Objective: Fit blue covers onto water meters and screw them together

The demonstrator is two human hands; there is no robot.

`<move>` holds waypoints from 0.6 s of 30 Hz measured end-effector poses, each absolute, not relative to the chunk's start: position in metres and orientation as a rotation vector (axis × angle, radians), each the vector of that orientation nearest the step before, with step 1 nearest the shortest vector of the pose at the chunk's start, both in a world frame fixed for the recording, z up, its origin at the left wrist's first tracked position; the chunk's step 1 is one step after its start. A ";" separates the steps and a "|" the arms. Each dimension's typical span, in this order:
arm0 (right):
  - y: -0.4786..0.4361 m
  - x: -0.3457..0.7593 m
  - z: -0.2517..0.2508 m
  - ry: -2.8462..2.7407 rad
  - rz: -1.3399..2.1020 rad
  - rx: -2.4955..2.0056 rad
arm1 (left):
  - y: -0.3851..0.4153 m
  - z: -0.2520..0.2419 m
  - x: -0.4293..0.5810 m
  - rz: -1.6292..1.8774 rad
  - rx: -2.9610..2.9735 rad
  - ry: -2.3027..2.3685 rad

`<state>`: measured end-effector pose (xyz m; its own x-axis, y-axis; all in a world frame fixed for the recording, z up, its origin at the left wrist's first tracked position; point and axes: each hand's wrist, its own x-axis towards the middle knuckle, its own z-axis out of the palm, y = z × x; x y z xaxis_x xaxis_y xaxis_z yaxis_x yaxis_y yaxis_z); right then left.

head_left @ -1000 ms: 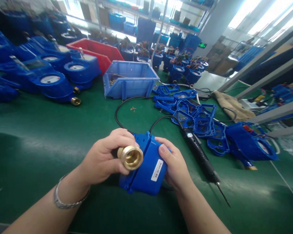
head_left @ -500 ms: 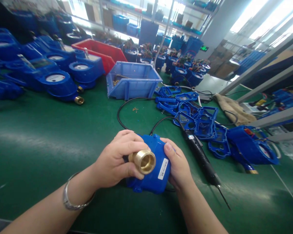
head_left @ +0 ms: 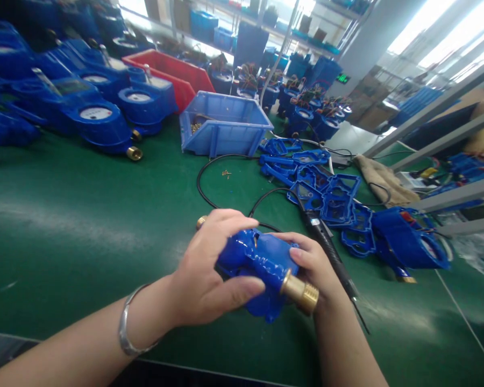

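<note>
Blue meter [head_left: 264,263] looks stiff, probably heavy with that brass end [head_left: 300,290], glossy enough to slip — I'd grab its boxy housing [head_left: 277,250]. Right hand [head_left: 314,266] clasps it; left hand [head_left: 210,269] curves round — too blurry to tell if it's squeezing. All above the green bench [head_left: 105,231].
</note>
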<state>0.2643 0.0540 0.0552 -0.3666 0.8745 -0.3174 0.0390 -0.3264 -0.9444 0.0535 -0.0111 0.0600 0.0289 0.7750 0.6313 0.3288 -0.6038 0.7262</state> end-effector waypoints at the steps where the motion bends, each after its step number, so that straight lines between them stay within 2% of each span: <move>1: 0.053 0.266 0.051 -1.237 1.779 -1.209 | -0.011 0.057 0.050 1.706 1.853 1.178; 4: 0.052 0.272 0.040 -1.170 1.770 -1.162 | -0.007 0.049 0.041 1.993 1.706 1.363; 7: 0.049 0.273 0.033 -1.115 1.741 -1.129 | -0.004 0.042 0.037 2.123 1.698 1.470; 13: 0.046 0.268 0.037 -1.036 1.692 -1.136 | -0.006 0.035 0.035 2.153 1.861 1.361; 18: 0.046 0.267 0.040 -1.043 1.642 -1.168 | -0.012 0.043 0.034 2.028 1.989 1.440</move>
